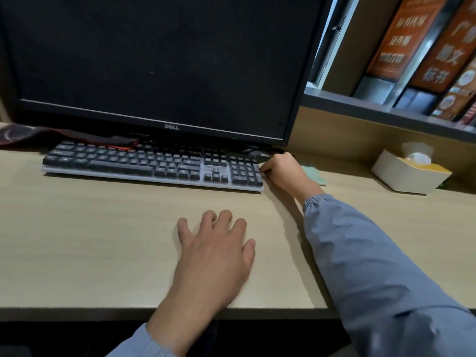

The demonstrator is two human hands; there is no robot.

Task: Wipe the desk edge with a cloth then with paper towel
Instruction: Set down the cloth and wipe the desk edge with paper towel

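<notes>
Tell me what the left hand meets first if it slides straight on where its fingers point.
Likely the keyboard, its front edge near the arrow keys; only bare desk lies between.

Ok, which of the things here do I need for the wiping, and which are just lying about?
For the job: green cloth, tissue box, desk edge.
Lying about: keyboard, monitor, red-black mat, books on the shelf.

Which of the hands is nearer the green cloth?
The right hand, gripping the keyboard's right end, with the green cloth just beside it; the left hand lies flat on the desk.
</notes>
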